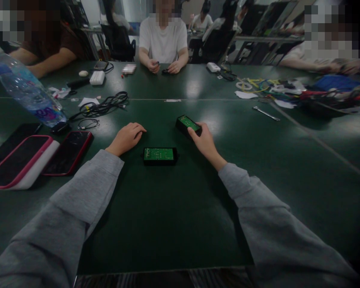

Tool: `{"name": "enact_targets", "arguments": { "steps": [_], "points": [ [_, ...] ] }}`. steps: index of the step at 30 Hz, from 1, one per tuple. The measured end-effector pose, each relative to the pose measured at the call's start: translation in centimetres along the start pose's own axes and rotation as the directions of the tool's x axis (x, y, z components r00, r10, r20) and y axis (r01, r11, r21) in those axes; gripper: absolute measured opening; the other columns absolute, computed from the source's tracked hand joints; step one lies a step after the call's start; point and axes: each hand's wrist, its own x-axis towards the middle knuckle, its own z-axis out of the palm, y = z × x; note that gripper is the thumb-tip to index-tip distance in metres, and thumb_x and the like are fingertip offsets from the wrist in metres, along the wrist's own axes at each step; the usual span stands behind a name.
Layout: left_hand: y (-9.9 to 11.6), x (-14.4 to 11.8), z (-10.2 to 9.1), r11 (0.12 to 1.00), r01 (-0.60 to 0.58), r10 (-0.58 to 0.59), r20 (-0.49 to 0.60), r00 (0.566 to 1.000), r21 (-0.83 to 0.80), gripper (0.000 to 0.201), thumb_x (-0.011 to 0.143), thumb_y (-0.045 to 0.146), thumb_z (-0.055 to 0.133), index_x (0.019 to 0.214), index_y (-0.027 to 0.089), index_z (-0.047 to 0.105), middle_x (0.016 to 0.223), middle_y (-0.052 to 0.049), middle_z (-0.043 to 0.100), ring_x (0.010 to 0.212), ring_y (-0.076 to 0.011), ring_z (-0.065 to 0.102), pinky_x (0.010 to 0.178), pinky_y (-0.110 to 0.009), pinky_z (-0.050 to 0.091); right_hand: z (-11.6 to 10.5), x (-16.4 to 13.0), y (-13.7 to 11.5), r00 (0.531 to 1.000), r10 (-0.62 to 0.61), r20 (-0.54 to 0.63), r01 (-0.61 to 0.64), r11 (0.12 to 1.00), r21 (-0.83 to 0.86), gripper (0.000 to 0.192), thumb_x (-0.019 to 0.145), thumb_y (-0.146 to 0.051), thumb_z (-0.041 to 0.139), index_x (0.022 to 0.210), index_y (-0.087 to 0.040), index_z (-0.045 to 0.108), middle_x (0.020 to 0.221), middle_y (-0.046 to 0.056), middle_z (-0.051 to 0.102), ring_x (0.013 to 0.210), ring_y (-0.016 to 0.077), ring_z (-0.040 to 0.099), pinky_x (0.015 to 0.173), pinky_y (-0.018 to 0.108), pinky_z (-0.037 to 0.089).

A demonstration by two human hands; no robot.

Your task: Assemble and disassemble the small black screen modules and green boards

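My right hand (204, 140) grips a small black box with a green circuit board (188, 124) in its open top, the thumb lying over the near edge. The box is slightly tilted; whether it touches the table I cannot tell. A second black box with a green circuit board (159, 155) lies flat on the dark green table (165, 216), in front of me between my forearms. To the left of it, my left hand (126, 138) rests palm down on the table, holding nothing, its index finger stretched out. It does not touch either box.
On the left lie phones (70, 154), a pink-rimmed device (19, 160), a leaning plastic bottle (33, 92) and black cables (108, 104). A wrench (266, 113) and a heap of coloured wires (288, 88) lie to the right. A person in white (163, 44) sits opposite; others sit at both sides.
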Motion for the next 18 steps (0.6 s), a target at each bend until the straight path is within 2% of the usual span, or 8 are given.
{"name": "enact_targets", "arguments": {
  "steps": [2, 7, 12, 15, 18],
  "points": [
    [-0.1, 0.0, 0.1, 1.000, -0.004, 0.004, 0.001, 1.000, 0.003, 0.025, 0.099, 0.021, 0.043, 0.114, 0.020, 0.063, 0.118, -0.009, 0.066, 0.110, -0.0229, 0.060, 0.097, -0.043, 0.049, -0.2, -0.2, -0.5, 1.000, -0.031, 0.000, 0.031, 1.000, 0.004, 0.049, 0.089, -0.054, 0.057, 0.120, -0.017, 0.054, 0.114, 0.016, 0.064, 0.101, 0.0310, 0.062, 0.091, 0.049, 0.050],
    [-0.2, 0.0, 0.3, 1.000, -0.009, 0.009, -0.012, 1.000, 0.001, 0.025, 0.099, 0.021, 0.044, 0.114, 0.019, 0.063, 0.118, -0.008, 0.066, 0.111, -0.0224, 0.059, 0.098, -0.042, 0.048, -0.3, -0.6, -1.3, 0.971, -0.239, 0.013, 0.239, 0.971, -0.026, 0.041, 0.088, -0.045, 0.060, 0.119, -0.020, 0.052, 0.114, 0.013, 0.061, 0.104, 0.0294, 0.060, 0.092, 0.047, 0.049],
    [0.0, -0.1, 0.2, 1.000, -0.002, 0.002, -0.005, 1.000, 0.011, 0.025, 0.099, 0.021, 0.044, 0.113, 0.018, 0.063, 0.118, -0.009, 0.066, 0.110, -0.0228, 0.059, 0.098, -0.042, 0.048, -0.1, -0.8, -1.8, 0.911, -0.389, 0.135, 0.399, 0.915, -0.055, 0.045, 0.086, -0.033, 0.062, 0.127, -0.020, 0.050, 0.124, 0.013, 0.053, 0.115, 0.0291, 0.054, 0.100, 0.047, 0.048],
    [0.0, -0.1, 0.2, 1.000, -0.001, 0.001, -0.004, 1.000, 0.012, 0.025, 0.099, 0.021, 0.044, 0.114, 0.018, 0.063, 0.118, -0.009, 0.066, 0.110, -0.0229, 0.059, 0.097, -0.042, 0.048, 0.0, -0.9, -1.8, 0.884, -0.421, 0.202, 0.444, 0.892, -0.081, 0.043, 0.086, -0.028, 0.060, 0.127, -0.020, 0.051, 0.123, 0.013, 0.052, 0.118, 0.0289, 0.053, 0.101, 0.046, 0.047],
    [0.0, 0.0, 0.2, 1.000, 0.000, 0.000, -0.005, 1.000, 0.008, 0.025, 0.099, 0.021, 0.043, 0.114, 0.019, 0.063, 0.118, -0.009, 0.066, 0.110, -0.0229, 0.059, 0.097, -0.042, 0.048, 0.0, -0.9, -1.7, 0.887, -0.410, 0.212, 0.430, 0.901, -0.057, 0.042, 0.087, -0.028, 0.059, 0.128, -0.021, 0.051, 0.124, 0.012, 0.053, 0.117, 0.0284, 0.054, 0.102, 0.047, 0.047]
  ]
}}
